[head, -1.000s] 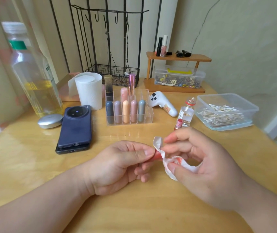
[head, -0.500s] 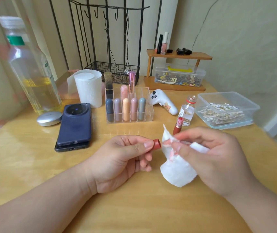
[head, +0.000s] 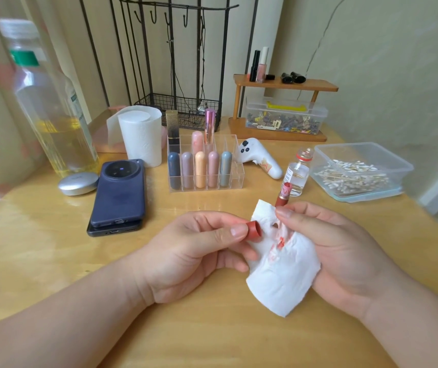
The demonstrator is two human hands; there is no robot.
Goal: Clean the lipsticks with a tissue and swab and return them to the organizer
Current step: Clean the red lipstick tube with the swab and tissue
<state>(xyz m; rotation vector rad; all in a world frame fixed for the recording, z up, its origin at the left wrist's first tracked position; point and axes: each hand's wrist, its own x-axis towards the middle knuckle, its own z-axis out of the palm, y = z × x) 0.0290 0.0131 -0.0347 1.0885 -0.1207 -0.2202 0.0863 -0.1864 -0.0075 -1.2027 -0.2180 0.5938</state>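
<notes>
**Hazards at the cap-wiping stage**

1. Left of centre, a phone (head: 119, 192) is lying flat on the table (head: 39, 248). A dropped part rolling that way could be marking it.
2. At upper centre, the organizer (head: 239, 170) is being kept well apart from both hands. One lipstick is out of it and is not yet being returned.
3. At centre, the left hand (head: 194, 251) is being used to pinch the cap (head: 254, 230) between thumb and curled fingers. The open end is being pointed at the tissue (head: 281, 272). Only the closed end is being gripped, so the cap could slip out under wiping pressure.
4. The tissue is being pinched at its upper edge by the right hand (head: 345, 248) and draped over the fingers. It is stained red and torn through near the top. If the soiled patch is being used again, colour is likely being put back onto the cap or passed to the skin. A clean area should be turned forward.
5. Just above the right fingertips, the lipstick (head: 283, 195) is showing upright and uncapped. Its lower end is being hidden by the tissue, so contact with the fingers cannot be told. A careless hand movement could be tipping it, smearing the table.
6. Just behind it, a small bottle (head: 296, 176) is standing without a cap. A knock could be spilling the liquid.
7. At right, the swab box (head: 398, 167) is standing open and could be taking any splash.
</notes>
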